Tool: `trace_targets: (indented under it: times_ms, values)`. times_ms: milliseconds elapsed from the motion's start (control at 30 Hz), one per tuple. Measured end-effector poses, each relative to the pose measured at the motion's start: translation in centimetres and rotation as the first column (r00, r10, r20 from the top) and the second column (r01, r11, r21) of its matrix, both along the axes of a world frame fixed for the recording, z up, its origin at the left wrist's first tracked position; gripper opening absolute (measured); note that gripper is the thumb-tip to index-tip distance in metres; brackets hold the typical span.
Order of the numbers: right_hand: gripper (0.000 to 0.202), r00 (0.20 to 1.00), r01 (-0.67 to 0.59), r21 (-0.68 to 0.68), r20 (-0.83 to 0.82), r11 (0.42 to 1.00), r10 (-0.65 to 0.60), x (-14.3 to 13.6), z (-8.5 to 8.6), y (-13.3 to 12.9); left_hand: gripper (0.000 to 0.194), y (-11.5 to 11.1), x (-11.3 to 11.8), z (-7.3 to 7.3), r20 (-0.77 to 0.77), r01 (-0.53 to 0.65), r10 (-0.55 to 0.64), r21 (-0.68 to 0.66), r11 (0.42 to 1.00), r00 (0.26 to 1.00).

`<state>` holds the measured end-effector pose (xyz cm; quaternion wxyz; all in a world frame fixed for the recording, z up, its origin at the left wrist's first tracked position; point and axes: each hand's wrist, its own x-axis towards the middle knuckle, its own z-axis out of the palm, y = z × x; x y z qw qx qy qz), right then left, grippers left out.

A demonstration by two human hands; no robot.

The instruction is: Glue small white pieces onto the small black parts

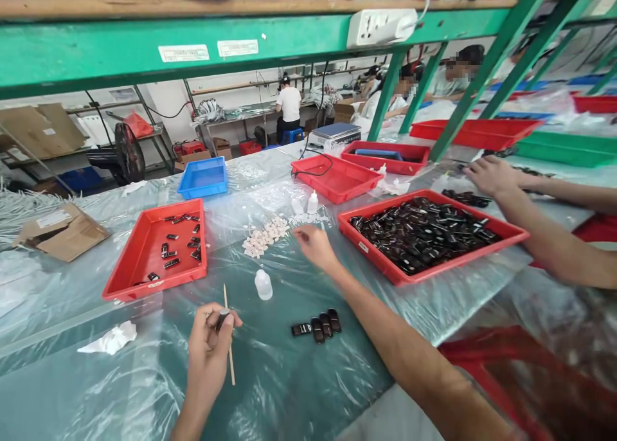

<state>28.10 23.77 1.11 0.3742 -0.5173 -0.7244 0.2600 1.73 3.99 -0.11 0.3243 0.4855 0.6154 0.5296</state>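
Observation:
My left hand (212,332) is closed around a small dark glossy part (222,319), held between thumb and fingers. A thin pointed wooden stick (232,364) runs past those fingertips; whether they grip it too, I cannot tell. My right hand (315,247) is stretched forward to the right edge of a pile of small pale pieces (265,235). Its fingers are pinched together, and anything between them is too small to make out. Between the hands stands a white squeeze bottle (263,285). Several dark glossy parts (325,325) lie side by side near my right forearm.
A red tray (116,277) with scattered dark parts stands left; another red tray (380,270), heaped with them, stands right. Farther back are a blue tray (202,190) and a small bottle (312,203). A co-worker's hand (494,174) works at right. A green beam (289,39) crosses overhead.

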Motion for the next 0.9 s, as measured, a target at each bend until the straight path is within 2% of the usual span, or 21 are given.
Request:
trace_targets:
  times_ms: [67,133,233,333,433,567,800,900]
  values:
    - [0.034,0.985,0.158,-0.029,0.078,0.987,-0.156,2.7,-1.4,2.9,0.044,0.0,-0.2,0.2,0.101,0.053,-0.051,-0.017,0.998,0.994]
    - [0.037,0.955,0.265,-0.050,0.152,0.963,-0.255,4.6,-2.9,5.0,0.041,-0.1,0.0,0.5,0.143,0.106,-0.097,-0.054,0.993,0.985]
    - [0.034,0.910,0.358,-0.063,0.249,0.932,-0.332,5.9,-5.0,7.4,0.043,-0.5,0.3,0.4,0.145,0.139,-0.123,-0.111,0.984,0.982]
    - [0.034,0.874,0.396,-0.057,0.328,0.916,-0.358,6.0,-6.2,9.2,0.043,-0.6,0.3,-0.3,0.180,0.109,-0.082,-0.150,0.983,0.980]
    - [0.039,0.850,0.402,-0.044,0.389,0.915,-0.355,5.8,-6.4,10.5,0.040,-0.6,0.5,-0.9,0.239,0.079,-0.032,-0.190,0.978,0.971]
    - [0.037,0.825,0.393,-0.036,0.454,0.919,-0.336,5.7,-6.2,11.6,0.038,-0.6,0.9,-0.9,0.288,0.088,-0.027,-0.203,0.975,0.957]
    - [0.038,0.789,0.373,-0.025,0.534,0.927,-0.303,5.4,-6.9,12.0,0.038,-0.6,0.5,-1.7,0.231,0.172,-0.104,-0.298,0.939,0.967]
    - [0.039,0.793,0.346,-0.025,0.542,0.938,-0.279,5.2,-6.5,11.7,0.036,-0.7,0.5,-1.9,0.226,0.158,-0.094,-0.282,0.946,0.970]
